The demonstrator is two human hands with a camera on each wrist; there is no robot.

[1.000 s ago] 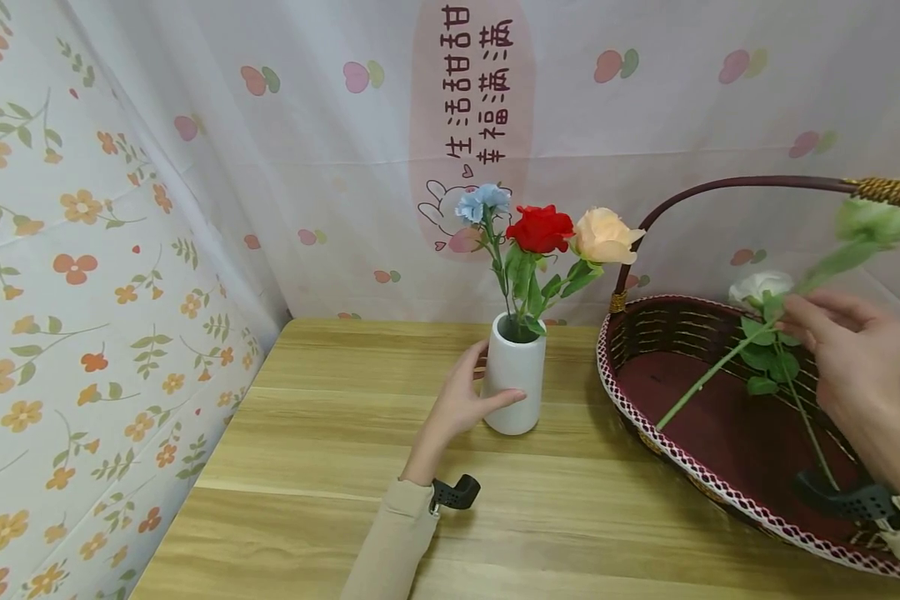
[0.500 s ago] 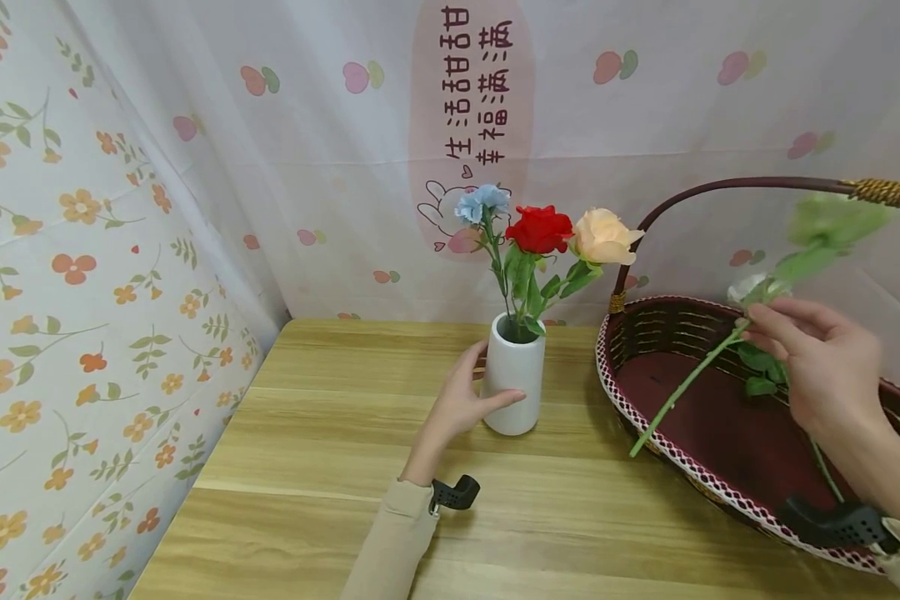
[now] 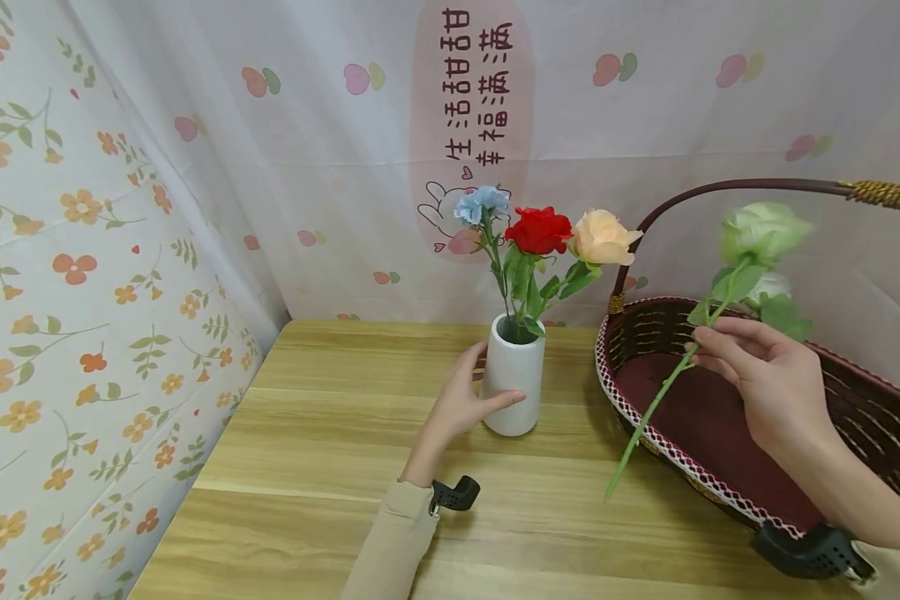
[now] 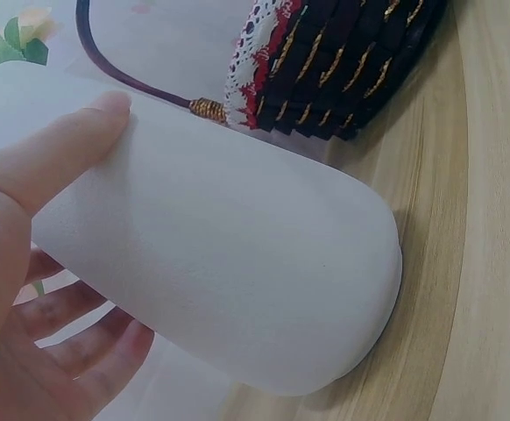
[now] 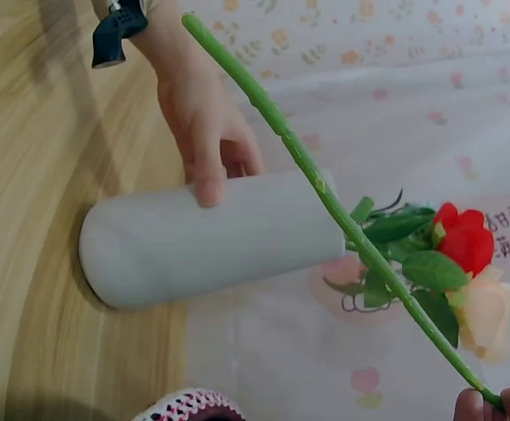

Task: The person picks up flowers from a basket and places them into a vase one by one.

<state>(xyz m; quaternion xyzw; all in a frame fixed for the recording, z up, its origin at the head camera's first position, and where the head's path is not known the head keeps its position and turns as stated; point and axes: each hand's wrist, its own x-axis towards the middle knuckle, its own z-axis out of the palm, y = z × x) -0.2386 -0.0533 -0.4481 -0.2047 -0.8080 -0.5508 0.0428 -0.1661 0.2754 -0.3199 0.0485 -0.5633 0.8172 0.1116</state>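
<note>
A white vase [image 3: 515,387] stands upright on the wooden table, holding a blue carnation-like flower [image 3: 483,205], a red rose [image 3: 540,231] and a peach rose [image 3: 604,237]. My left hand [image 3: 466,397] grips the vase from its left side, thumb across the front and fingers behind. Between thumb and fingertips, my right hand [image 3: 768,379] pinches the stem of a pale green rose [image 3: 763,233] above the basket's left part. Its bloom points up and right, and the bare stem end slants down-left past the basket rim. In the right wrist view the stem [image 5: 281,132] crosses in front of the vase.
A dark woven basket [image 3: 621,392] with a lace-trimmed rim and tall arched handle [image 3: 735,185] stands at the right of the table [image 3: 330,467]. A white rose [image 3: 769,287] in it is partly hidden behind the green one. Printed curtains hang behind and to the left.
My right hand has moved left with the green rose, from the basket's right part toward the vase. The stem end has come out over the rim. My left hand stays on the vase.
</note>
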